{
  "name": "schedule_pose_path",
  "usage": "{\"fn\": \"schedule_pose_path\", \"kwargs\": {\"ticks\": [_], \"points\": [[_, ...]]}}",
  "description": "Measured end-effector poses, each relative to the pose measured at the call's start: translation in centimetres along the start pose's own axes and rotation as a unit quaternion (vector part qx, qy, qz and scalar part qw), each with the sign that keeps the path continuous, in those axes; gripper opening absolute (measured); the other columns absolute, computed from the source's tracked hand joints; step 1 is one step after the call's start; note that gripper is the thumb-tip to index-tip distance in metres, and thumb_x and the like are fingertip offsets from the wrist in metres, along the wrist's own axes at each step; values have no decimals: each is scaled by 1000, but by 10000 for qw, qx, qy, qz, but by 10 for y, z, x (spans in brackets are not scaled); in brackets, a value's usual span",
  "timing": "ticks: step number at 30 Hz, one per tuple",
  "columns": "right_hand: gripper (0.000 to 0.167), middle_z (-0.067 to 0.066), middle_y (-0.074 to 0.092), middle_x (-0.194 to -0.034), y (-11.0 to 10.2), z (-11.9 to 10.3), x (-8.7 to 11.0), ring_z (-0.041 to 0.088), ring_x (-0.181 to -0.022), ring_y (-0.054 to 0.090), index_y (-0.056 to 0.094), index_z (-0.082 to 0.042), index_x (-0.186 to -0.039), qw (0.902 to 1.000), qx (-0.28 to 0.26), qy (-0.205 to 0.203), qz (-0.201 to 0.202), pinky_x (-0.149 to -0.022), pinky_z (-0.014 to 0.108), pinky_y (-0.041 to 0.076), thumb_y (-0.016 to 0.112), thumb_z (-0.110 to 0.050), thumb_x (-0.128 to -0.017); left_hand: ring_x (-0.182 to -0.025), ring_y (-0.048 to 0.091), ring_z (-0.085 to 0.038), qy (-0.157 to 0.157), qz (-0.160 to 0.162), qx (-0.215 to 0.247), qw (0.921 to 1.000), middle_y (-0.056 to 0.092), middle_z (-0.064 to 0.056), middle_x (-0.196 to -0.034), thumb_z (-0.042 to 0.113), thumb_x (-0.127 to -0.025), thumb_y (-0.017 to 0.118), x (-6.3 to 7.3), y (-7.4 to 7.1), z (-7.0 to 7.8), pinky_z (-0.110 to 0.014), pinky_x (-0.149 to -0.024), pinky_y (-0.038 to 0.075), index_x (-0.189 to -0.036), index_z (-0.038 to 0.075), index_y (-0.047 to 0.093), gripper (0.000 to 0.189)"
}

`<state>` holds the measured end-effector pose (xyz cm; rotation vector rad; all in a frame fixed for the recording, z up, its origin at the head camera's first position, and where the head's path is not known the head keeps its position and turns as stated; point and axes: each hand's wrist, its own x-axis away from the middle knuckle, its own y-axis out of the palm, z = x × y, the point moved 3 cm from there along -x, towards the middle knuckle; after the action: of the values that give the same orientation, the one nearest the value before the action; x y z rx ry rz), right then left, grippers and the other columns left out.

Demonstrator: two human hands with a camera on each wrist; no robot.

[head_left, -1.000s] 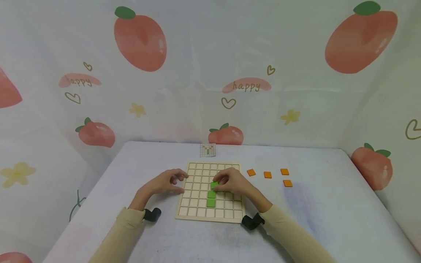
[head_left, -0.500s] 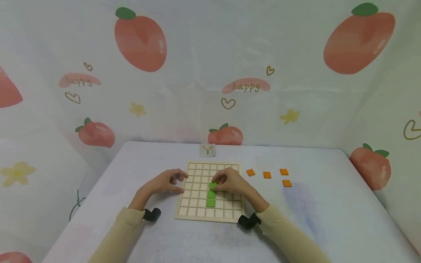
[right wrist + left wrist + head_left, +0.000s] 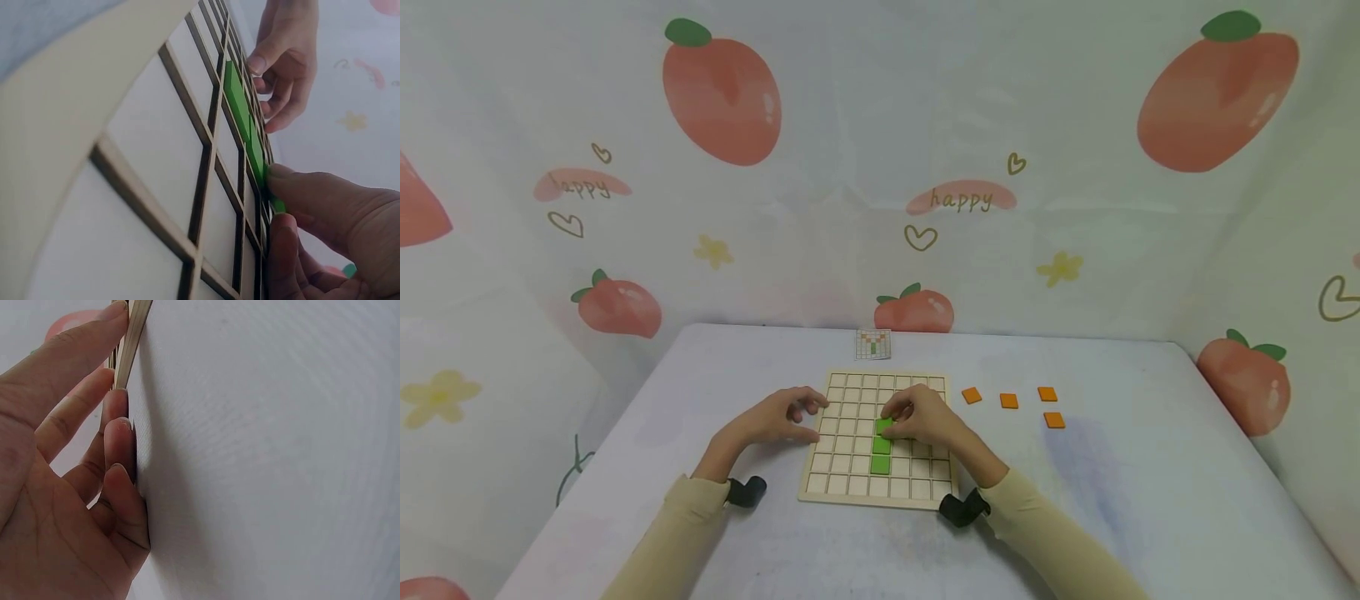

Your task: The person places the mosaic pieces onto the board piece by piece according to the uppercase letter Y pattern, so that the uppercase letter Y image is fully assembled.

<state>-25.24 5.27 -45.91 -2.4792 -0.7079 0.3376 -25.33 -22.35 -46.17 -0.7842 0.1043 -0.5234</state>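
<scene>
A pale wooden grid board (image 3: 880, 502) lies flat before me, and a column of green square tiles sits in its cells. My right hand (image 3: 927, 417) reaches over the board from the right and pinches the farthest green tile (image 3: 883, 426) between thumb and fingers. In line nearer to me lie a second green tile (image 3: 881, 446) and a third green tile (image 3: 880, 465). At the board's left edge, my left hand (image 3: 772, 419) touches the rim with thumb tip and index fingertip, set apart. Its other fingers (image 3: 119, 450) are bent, close over the table.
Several orange tiles (image 3: 1009, 401) lie loose on the white table (image 3: 1120, 467), right of the board. Behind the board lies a small card (image 3: 873, 344) printed with a coloured grid pattern. A fruit-print cloth (image 3: 842, 167) hangs behind the table.
My right hand has shifted slightly left with the green tile, which now lines up with the other two. The left hand has kept its place at the rim.
</scene>
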Motion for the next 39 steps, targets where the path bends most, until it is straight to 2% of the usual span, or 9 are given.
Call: {"fn": "schedule_pose_path", "kwargs": {"ticks": [11, 21, 28, 34, 39], "points": [[17, -1, 68, -87, 2, -1, -2, 11, -78, 59, 77, -6, -92, 9999, 126, -14, -9, -70, 29, 50, 88, -8, -79, -90, 52, -22, -29, -8, 24, 10000, 57, -2, -105, 16, -82, 87, 0, 0, 0, -40, -79, 45, -126, 8, 65, 50], [20, 6, 69, -91, -2, -2, 0, 14, -81, 63, 76, -1, -95, 9995, -226, -137, -176, -72, 29, 52, 87, -8, -80, -90, 52, -22, 37, 14, -24, 10000, 58, -2, -106, 18, -82, 87, 1, 1, 0, -40, -81, 45, -126, 7, 65, 50], [20, 7, 71, -94, -13, -1, 6, 18, -84, 66, 75, -1, -100, 9985, -340, -240, -344, -76, 33, 54, 83, -9, -84, -90, 52, -22, 45, 12, -31, 10000, 58, -2, -107, 18, -83, 87, 2, 2, 0, -40, -80, 45, -127, 7, 65, 51], [19, 1, 70, -94, -27, 10, 16, 17, -83, 65, 76, -4, -102, 9994, -205, -83, -275, -76, 34, 54, 82, -12, -86, -91, 53, -22, 1, 38, -44, 10000, 59, -3, -107, 18, -83, 86, 2, 2, 2, -41, -82, 45, -127, 7, 65, 50], [21, 4, 70, -97, -43, 20, 29, 20, -84, 66, 75, -3, -104, 9992, -340, -11, -232, -75, 34, 53, 81, -12, -86, -91, 52, -22, -35, 44, -64, 10000, 58, -2, -107, 18, -83, 86, 2, 1, 1, -41, -81, 45, -127, 8, 65, 50]]}}
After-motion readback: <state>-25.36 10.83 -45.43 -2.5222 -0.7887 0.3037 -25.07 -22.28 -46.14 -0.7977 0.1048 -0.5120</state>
